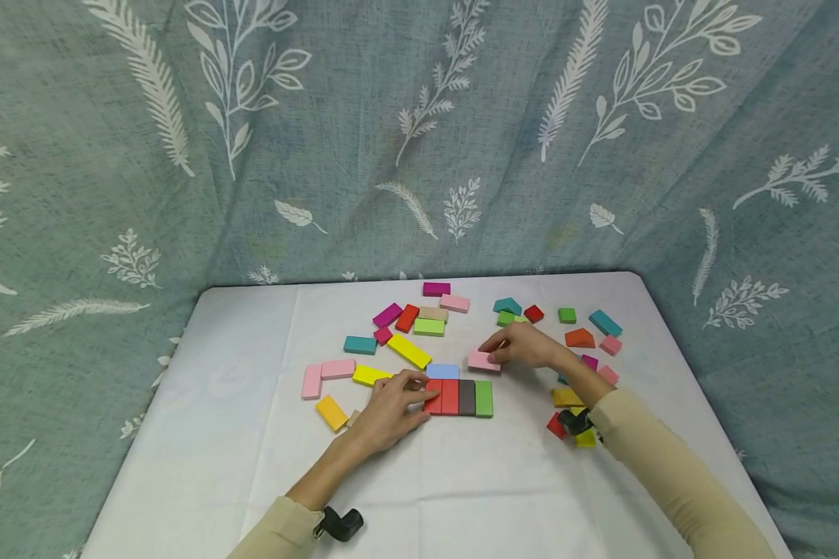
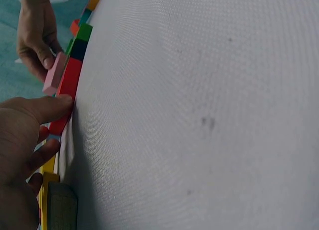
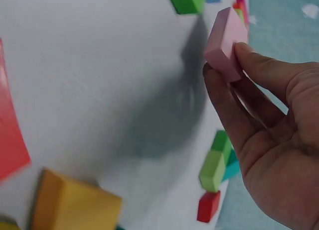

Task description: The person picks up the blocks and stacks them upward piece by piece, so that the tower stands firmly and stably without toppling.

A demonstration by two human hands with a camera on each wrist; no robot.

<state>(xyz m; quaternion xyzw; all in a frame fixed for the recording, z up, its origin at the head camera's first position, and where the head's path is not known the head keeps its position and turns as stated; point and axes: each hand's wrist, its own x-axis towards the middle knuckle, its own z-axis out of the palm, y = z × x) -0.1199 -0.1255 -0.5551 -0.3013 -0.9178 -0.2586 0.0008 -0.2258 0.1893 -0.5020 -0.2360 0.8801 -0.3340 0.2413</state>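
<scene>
My right hand (image 1: 524,344) pinches a pink block (image 3: 227,43) between thumb and fingertips, just behind the right end of a row of blocks. In the right wrist view this block is tilted, with a shadow on the cloth below. The row runs from a red block (image 1: 433,397) through a second red block (image 1: 450,397) and a dark block (image 1: 467,398) to a green block (image 1: 484,399). My left hand (image 1: 390,407) holds the leftmost red block, thumb at its near edge and fingers over its far part. A light blue block (image 1: 443,372) lies behind the red ones.
Left of the row lie yellow blocks (image 1: 409,352), pink blocks (image 1: 311,382) and an orange-yellow block (image 1: 332,413). More coloured blocks, including a lime block (image 1: 429,327), lie behind. Several small blocks, among them an orange one (image 1: 579,338), are scattered at the right on the white-covered table (image 1: 182,435).
</scene>
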